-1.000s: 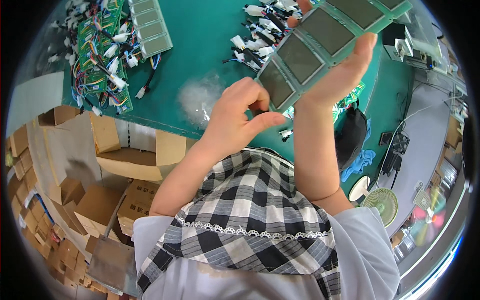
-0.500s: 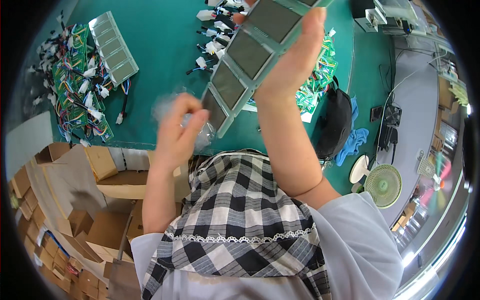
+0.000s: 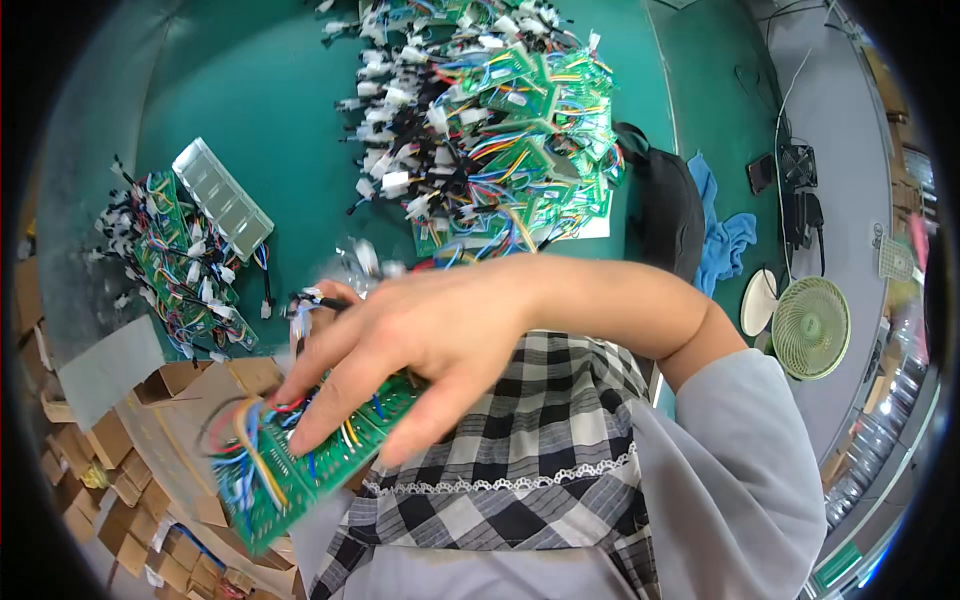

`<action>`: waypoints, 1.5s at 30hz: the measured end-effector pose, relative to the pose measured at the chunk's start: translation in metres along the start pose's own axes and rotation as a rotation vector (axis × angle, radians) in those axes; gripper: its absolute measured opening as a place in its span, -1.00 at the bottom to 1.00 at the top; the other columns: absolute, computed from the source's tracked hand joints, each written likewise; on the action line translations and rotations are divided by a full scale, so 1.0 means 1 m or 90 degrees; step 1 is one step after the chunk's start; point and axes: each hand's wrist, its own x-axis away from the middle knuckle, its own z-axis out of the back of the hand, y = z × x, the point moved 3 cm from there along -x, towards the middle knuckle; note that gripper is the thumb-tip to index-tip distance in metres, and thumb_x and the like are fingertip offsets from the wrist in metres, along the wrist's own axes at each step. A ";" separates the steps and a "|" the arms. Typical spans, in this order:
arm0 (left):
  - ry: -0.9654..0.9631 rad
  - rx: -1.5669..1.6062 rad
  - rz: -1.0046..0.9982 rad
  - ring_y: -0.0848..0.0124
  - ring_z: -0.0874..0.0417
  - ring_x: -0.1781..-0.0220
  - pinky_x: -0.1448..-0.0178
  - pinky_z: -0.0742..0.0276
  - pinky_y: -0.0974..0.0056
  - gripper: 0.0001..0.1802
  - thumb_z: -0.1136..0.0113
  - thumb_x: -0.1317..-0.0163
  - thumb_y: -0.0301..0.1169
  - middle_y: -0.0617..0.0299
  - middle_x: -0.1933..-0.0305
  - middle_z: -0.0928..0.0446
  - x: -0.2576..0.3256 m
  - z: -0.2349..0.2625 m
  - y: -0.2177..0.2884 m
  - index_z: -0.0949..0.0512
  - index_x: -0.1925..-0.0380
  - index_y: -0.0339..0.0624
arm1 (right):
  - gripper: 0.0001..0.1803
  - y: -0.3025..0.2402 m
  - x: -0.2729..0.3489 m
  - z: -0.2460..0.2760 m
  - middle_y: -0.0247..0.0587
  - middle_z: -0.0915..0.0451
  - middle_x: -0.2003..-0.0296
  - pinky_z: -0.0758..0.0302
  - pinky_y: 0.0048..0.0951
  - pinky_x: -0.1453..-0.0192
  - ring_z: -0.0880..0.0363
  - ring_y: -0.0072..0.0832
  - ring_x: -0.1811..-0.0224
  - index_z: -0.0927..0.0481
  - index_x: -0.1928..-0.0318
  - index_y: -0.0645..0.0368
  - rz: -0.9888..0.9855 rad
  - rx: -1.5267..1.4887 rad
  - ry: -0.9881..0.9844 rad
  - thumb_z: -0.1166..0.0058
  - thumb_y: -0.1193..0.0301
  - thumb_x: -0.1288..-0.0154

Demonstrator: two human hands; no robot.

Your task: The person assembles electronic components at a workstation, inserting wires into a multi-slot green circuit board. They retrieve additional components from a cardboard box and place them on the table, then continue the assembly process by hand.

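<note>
My right hand (image 3: 410,325), back up, reaches across the front of my apron with its fingers bent over a green circuit board (image 3: 285,480). Coloured wires stand up from the board, which is tilted and a little blurred. The thumb lies along the board's near edge while the other fingers press among the wires. My left hand does not show. Just beyond my right hand, clear plastic film (image 3: 350,262) and a white connector (image 3: 367,258) lie on the green table (image 3: 290,130).
A large pile of wired circuit boards (image 3: 520,130) spreads at the far middle. Another wired pile (image 3: 180,265) and a panel of grey display windows (image 3: 222,200) lie at left. On the right are a black pouch (image 3: 668,215), blue cloth (image 3: 725,235) and fan (image 3: 811,328). Cardboard boxes (image 3: 110,435) stand lower left.
The display panel that my right hand held up is no longer seen there. My right hand has come down and left onto a wired board near my apron. My left hand has left view.
</note>
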 end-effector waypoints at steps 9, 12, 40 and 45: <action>-0.253 0.853 0.168 0.33 -0.57 -0.11 -0.21 -0.44 0.23 -0.41 -0.35 0.03 -0.40 0.15 -0.01 -0.54 -0.018 -0.046 0.086 -0.44 -0.07 -0.22 | -0.47 -0.025 0.039 -0.014 -0.16 -0.53 -0.17 -0.45 -0.05 -0.11 -0.59 -0.09 0.01 -0.62 -0.12 -0.10 -0.016 0.229 -0.256 -0.28 0.17 -0.07; -0.231 0.884 0.167 0.34 -0.56 -0.15 -0.25 -0.42 0.24 -0.31 -0.36 0.05 -0.39 0.13 -0.08 -0.53 -0.023 -0.051 0.102 -0.39 -0.15 -0.27 | -0.44 -0.038 0.048 -0.025 -0.23 -0.52 -0.18 -0.39 -0.09 -0.20 -0.55 -0.14 -0.07 -0.63 -0.10 -0.11 -0.017 0.378 -0.341 -0.32 0.15 -0.01; 0.084 0.500 -0.100 0.65 -0.50 0.12 -0.01 -0.47 0.42 -0.77 0.06 -0.48 -0.45 0.36 0.12 -0.54 -0.162 -0.065 0.140 -0.45 -0.04 -0.28 | -0.40 -0.021 0.169 0.258 0.10 -0.65 0.20 -0.52 -0.10 0.02 -0.62 0.01 0.15 -0.59 0.15 0.35 -0.575 0.930 0.081 -0.29 -0.03 -0.16; 0.136 0.506 -0.157 0.66 -0.47 0.15 0.02 -0.45 0.43 -0.79 0.09 -0.49 -0.46 0.38 0.17 -0.50 -0.173 -0.054 0.148 -0.45 -0.02 -0.27 | -0.52 -0.056 0.145 0.208 0.06 -0.64 0.17 -0.52 -0.14 0.02 -0.62 -0.06 0.17 -0.59 0.11 0.29 -0.479 0.590 0.258 -0.29 0.12 -0.19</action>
